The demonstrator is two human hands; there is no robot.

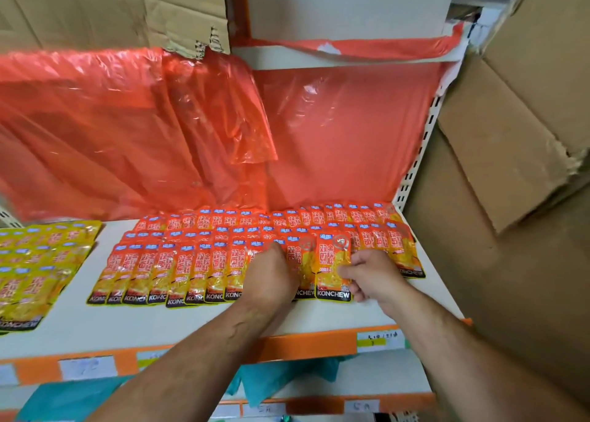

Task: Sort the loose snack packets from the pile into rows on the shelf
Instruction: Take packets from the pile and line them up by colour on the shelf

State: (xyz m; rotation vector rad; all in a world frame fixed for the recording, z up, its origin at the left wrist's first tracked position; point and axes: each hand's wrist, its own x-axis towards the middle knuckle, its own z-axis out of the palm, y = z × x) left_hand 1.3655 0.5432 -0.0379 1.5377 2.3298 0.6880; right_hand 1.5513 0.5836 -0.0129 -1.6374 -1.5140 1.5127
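The right hand (370, 274) is pinching a glossy orange-and-yellow foil snack packet (333, 270) at the front row's (159, 274) three-o'clock end. The left hand (271, 273) is resting on that row, and I cannot tell its grip. The next move is likely calling for squaring the packet's edges.

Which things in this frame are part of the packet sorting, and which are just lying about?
Job: orange packet rows; front packet, pinched by right hand; left hand on the row; yellow packets, laid out leftward; shelf.
Lying about: red plastic sheet; cardboard boxes; teal bags below; shelf-edge labels.

Shop stockroom: labelled shelf (223, 326), cardboard boxes (510, 134).
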